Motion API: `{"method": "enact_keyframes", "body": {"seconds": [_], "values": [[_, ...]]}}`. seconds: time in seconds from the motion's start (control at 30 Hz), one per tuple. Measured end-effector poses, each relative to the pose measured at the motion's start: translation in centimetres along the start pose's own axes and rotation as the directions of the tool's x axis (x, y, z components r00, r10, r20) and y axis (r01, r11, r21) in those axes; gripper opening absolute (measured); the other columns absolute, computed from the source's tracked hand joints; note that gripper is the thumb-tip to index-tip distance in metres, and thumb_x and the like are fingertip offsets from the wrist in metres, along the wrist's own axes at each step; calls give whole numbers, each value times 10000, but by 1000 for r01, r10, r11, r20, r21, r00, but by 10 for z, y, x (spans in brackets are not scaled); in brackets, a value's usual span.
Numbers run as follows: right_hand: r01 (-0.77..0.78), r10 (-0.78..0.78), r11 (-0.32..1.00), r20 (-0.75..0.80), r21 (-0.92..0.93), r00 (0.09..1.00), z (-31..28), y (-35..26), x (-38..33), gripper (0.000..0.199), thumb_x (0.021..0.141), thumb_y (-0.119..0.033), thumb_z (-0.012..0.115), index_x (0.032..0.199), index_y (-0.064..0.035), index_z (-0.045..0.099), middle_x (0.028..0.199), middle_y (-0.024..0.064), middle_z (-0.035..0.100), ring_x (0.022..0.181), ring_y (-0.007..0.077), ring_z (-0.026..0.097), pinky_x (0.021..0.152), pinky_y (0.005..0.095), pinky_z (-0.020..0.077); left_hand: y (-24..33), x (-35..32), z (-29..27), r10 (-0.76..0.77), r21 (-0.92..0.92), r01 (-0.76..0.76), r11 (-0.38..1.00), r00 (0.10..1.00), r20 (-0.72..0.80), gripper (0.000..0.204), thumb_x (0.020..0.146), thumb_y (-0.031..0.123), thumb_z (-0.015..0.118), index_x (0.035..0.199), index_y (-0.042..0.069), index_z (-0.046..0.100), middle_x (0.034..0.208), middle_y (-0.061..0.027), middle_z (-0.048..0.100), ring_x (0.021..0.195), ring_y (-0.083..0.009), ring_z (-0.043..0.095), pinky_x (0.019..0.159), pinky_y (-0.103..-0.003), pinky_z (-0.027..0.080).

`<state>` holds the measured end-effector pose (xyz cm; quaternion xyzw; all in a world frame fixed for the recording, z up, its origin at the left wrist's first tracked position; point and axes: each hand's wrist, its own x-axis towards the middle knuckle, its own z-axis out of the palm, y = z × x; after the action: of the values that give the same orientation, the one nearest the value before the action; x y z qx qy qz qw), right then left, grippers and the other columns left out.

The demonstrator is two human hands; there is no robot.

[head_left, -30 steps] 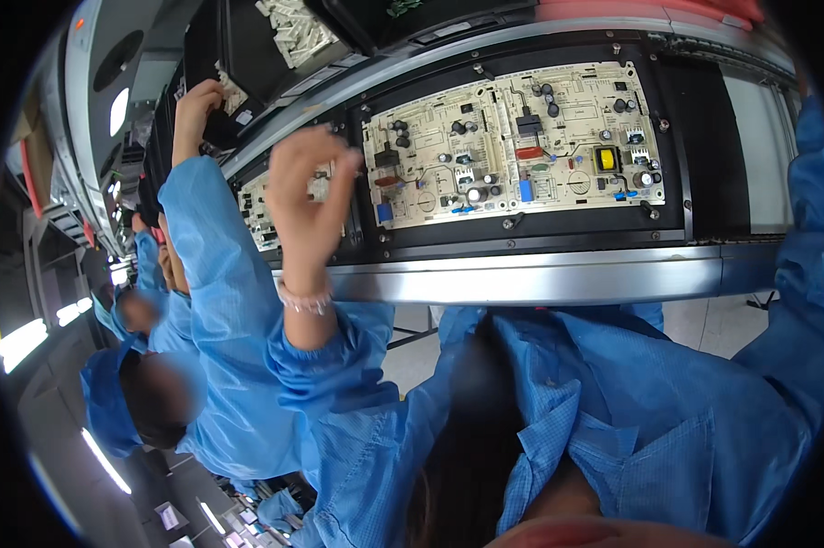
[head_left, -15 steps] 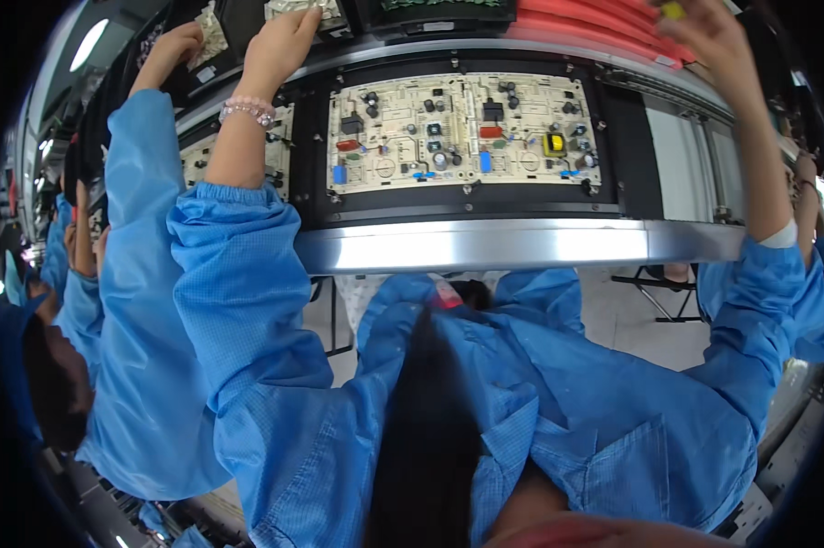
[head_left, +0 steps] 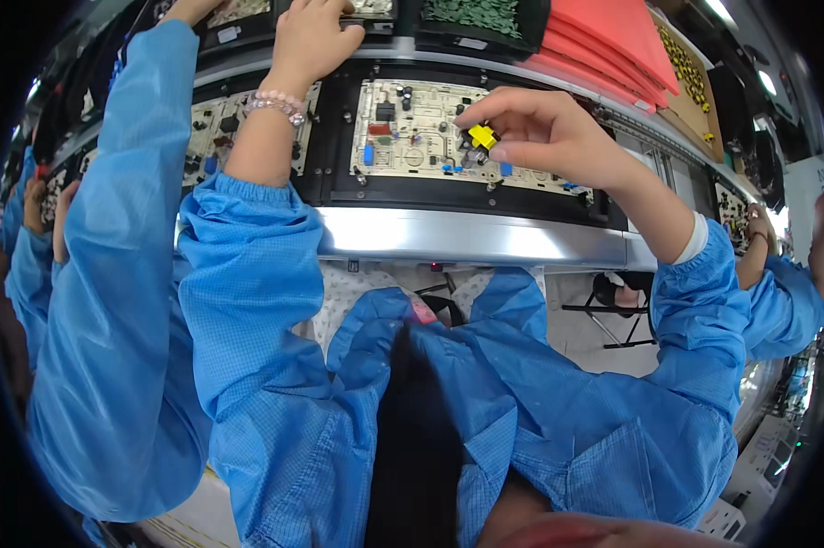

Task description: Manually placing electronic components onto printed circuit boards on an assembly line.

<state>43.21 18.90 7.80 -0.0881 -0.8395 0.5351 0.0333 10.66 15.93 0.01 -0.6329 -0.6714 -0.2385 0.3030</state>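
Note:
My right hand (head_left: 554,137) is over the right part of a cream circuit board (head_left: 407,169), its thumb and fingers closed on a small yellow transformer (head_left: 481,137) with dark ends. The board sits in a black frame (head_left: 334,137) and carries black, red and blue components; my fingers hide part of it. Up at the back, my left hand (head_left: 311,46), with a beaded bracelet (head_left: 275,105) at the wrist, reaches to a bin of small whitish parts (head_left: 373,7). Its thumb and forefinger are apart, and the other fingertips are partly cut off by the picture's edge.
Beside that bin stands a black bin of green parts (head_left: 471,16), then stacked red trays (head_left: 604,50) and a box of yellow parts (head_left: 686,73). A metal rail (head_left: 467,233) runs along the front. A co-worker's sleeve (head_left: 110,228) is close on my left.
My right hand has come down and left from the upper right with the yellow transformer, now over the board. My left hand stays near the back bins. The view has shifted somewhat.

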Motion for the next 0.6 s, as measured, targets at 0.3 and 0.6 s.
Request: {"method": "enact_keyframes", "body": {"seconds": [0.3, 0.6], "values": [[-111, 119, 968, -23, 225, 993, 5, 15, 26, 392, 861, 9, 583, 1247, 8, 512, 1126, 71, 577, 1022, 101, 561, 854, 244, 481, 20, 2, -34, -66, -110, 60, 992, 996, -52, 158, 705, 18, 544, 844, 43, 616, 835, -164, 606, 789, -359, 587, 707, -441, 470], [-163, 155, 964, 57, 209, 986, 1, 18, 35, 393, 839, 44, 588, 1226, 12, 531, 1162, 72, 547, 1011, 107, 568, 883, 257, 494, 17, 0, -36, -98, -158, 88, 983, 994, -53, 92, 721, 22, 551, 775, 42, 622, 814, -141, 609, 793, -340, 593, 700, -437, 474]]}}
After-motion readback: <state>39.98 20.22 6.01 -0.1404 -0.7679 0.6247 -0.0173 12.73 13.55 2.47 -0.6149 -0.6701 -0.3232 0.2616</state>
